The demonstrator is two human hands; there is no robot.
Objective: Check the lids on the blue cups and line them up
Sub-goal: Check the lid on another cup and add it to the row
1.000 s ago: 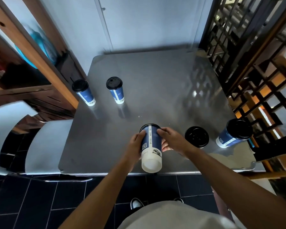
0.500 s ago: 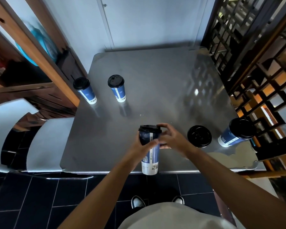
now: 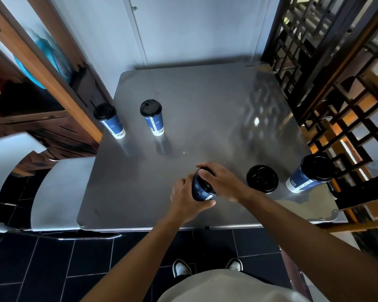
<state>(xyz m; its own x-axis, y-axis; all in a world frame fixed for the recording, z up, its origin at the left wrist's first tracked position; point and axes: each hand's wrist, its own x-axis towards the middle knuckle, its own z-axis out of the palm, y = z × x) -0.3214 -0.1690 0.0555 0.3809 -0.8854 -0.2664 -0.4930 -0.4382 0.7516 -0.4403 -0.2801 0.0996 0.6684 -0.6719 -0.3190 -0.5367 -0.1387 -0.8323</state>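
A blue paper cup [image 3: 200, 190] with a black lid stands near the front of the steel table [image 3: 205, 118]. My left hand [image 3: 186, 201] wraps its side from the left. My right hand [image 3: 220, 182] lies over its lid, fingers curled on the rim. Two more lidded blue cups stand at the back left, one by the table's left edge [image 3: 109, 120] and one to its right [image 3: 153, 118]. Another cup seen from above, showing mostly its black lid [image 3: 262, 179], stands right of my hands. A further lidded blue cup [image 3: 310, 176] is at the front right.
A dark lattice screen [image 3: 327, 88] borders the table's right side. Wooden shelving [image 3: 44, 68] runs along the left. Two metal chair backs [image 3: 59, 192] stand at the front left. The wall [image 3: 194, 29] closes off the far edge.
The cup was tipped toward me with its white base showing; it is now upright on the table. My right hand moved from its side onto the lid.
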